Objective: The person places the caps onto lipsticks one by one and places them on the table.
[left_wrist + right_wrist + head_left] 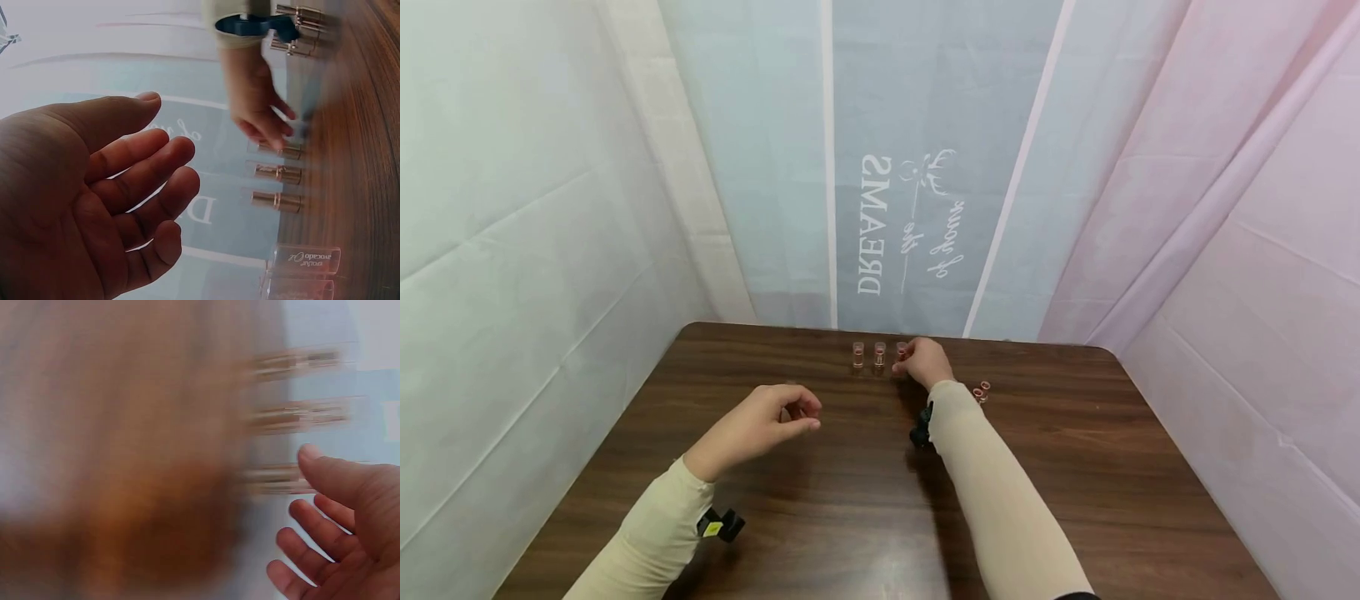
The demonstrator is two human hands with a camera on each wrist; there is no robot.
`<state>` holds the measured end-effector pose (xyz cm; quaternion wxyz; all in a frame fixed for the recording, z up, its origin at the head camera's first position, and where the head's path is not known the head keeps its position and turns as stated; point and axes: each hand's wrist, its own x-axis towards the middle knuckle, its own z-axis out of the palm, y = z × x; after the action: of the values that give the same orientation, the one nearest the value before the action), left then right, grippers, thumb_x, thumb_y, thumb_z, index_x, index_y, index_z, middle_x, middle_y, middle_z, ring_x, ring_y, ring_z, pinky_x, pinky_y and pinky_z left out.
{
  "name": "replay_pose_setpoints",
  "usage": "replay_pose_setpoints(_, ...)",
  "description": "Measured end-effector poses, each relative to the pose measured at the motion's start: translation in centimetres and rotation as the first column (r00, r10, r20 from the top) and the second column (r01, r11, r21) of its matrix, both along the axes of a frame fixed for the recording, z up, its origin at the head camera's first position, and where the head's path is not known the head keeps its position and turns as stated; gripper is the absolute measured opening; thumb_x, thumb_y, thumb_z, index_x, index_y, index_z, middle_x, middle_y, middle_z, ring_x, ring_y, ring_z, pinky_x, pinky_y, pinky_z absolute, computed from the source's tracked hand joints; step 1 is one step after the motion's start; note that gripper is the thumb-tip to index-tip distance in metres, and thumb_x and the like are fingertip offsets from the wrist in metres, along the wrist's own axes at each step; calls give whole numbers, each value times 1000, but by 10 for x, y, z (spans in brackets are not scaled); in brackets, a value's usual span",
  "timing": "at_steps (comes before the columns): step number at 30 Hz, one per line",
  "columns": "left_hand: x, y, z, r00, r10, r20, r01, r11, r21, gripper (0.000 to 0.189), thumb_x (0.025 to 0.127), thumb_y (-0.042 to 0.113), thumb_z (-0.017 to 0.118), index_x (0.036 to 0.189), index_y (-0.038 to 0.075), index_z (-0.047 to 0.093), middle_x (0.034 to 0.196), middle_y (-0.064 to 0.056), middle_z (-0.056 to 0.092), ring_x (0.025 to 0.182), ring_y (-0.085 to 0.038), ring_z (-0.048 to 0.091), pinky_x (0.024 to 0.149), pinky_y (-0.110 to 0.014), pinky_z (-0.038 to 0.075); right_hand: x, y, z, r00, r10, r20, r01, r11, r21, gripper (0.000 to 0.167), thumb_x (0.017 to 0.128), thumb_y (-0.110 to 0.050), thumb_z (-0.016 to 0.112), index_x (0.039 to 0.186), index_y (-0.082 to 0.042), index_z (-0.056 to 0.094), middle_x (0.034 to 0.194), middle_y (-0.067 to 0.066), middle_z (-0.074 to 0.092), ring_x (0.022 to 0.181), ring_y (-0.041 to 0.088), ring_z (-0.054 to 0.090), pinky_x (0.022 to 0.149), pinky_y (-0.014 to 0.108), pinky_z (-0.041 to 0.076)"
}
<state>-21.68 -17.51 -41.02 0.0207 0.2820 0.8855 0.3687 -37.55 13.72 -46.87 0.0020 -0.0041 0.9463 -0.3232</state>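
Three small gold lipstick tubes with clear tops stand upright in a row near the table's far edge: a left tube (858,356), a middle tube (879,357) and a right tube (900,350). My right hand (927,364) is at the right tube, partly covering it. In the right wrist view its thumb and fingers are apart, the thumb overlapping that tube; contact is unclear. My left hand (763,425) hovers over the table's left half with loosely bent fingers and nothing in them. Two clear caps (306,259), one lettered, stand beyond it in the left wrist view.
Several more gold tubes (981,392) stand close together to the right of my right wrist. Brown wood-grain table (850,508) lies under both hands. A printed curtain (910,100) hangs right behind the far edge, with pale cloth on both sides.
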Motion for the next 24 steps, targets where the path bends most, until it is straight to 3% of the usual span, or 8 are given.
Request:
replay_pose_setpoints(4, 0, 2, -1, 1000, -1, 1, 1, 1000, 1, 13, 96, 30, 74, 108, 27, 70, 93, 15, 68, 84, -7, 63, 69, -27, 53, 2, 8, 44, 997, 64, -35, -66, 996, -63, 45, 87, -17, 82, 125, 1, 65, 116, 16, 68, 107, 31, 64, 97, 46, 51)
replay_pose_setpoints(7, 1, 1, -2, 1000, 3, -2, -3, 1000, 2, 13, 96, 32, 74, 108, 26, 70, 94, 15, 67, 84, -7, 63, 69, -27, 53, 13, 16, 85, 990, 115, -77, -123, 986, -108, 50, 89, -15, 79, 132, 2, 61, 124, 19, 67, 116, 35, 63, 102, 46, 49)
replay_pose_setpoints(10, 2, 1, -3, 1000, 2, 1, -2, 1000, -1, 14, 97, 33, 73, 109, 26, 70, 93, 15, 67, 84, -7, 62, 69, -27, 52, 32, 25, 120, 977, 145, -156, -164, 980, -114, 45, 92, -19, 77, 131, -2, 62, 126, 17, 68, 117, 33, 63, 100, 47, 50)
replay_pose_setpoints(13, 1, 3, -4, 1000, -3, 1, 3, 1000, -8, 13, 97, 31, 74, 108, 26, 70, 94, 15, 66, 84, -6, 62, 70, -26, 53, 54, 37, 142, 953, 156, -259, -192, 974, -119, 37, 95, -24, 74, 128, -7, 66, 121, 12, 70, 113, 29, 64, 95, 46, 53)
replay_pose_setpoints(16, 1, 5, -6, 1000, -13, -2, 13, 1000, -9, 13, 96, 28, 74, 108, 25, 70, 94, 15, 66, 85, -6, 62, 71, -26, 53, 80, 47, 152, 924, 163, -345, -230, 959, -163, 32, 97, -25, 73, 124, -9, 68, 116, 9, 71, 107, 25, 66, 91, 44, 53)
replay_pose_setpoints(19, 1, 7, -7, 1000, -26, 2, 26, 1000, -7, 14, 96, 28, 75, 108, 25, 70, 95, 15, 67, 85, -6, 63, 72, -26, 53, 105, 57, 150, 892, 168, -419, -264, 947, -183, 28, 97, -22, 73, 121, -8, 70, 112, 8, 73, 102, 21, 66, 89, 41, 54)
replay_pose_setpoints(22, 2, 8, -7, 999, -32, 12, 32, 999, -5, 15, 96, 31, 74, 109, 24, 70, 95, 16, 68, 85, -5, 63, 74, -26, 54, 127, 69, 139, 880, 154, -450, -267, 943, -200, 25, 97, -20, 74, 118, -7, 72, 110, 8, 74, 98, 19, 68, 86, 31, 55)
replay_pose_setpoints(24, 3, 10, -7, 999, -34, 10, 34, 999, -5, 16, 96, 31, 74, 110, 24, 70, 96, 16, 68, 85, -5, 63, 74, -26, 54, 139, 77, 129, 885, 128, -447, -242, 948, -209, 25, 97, -23, 73, 117, -9, 72, 108, 5, 74, 96, 18, 68, 84, 26, 55)
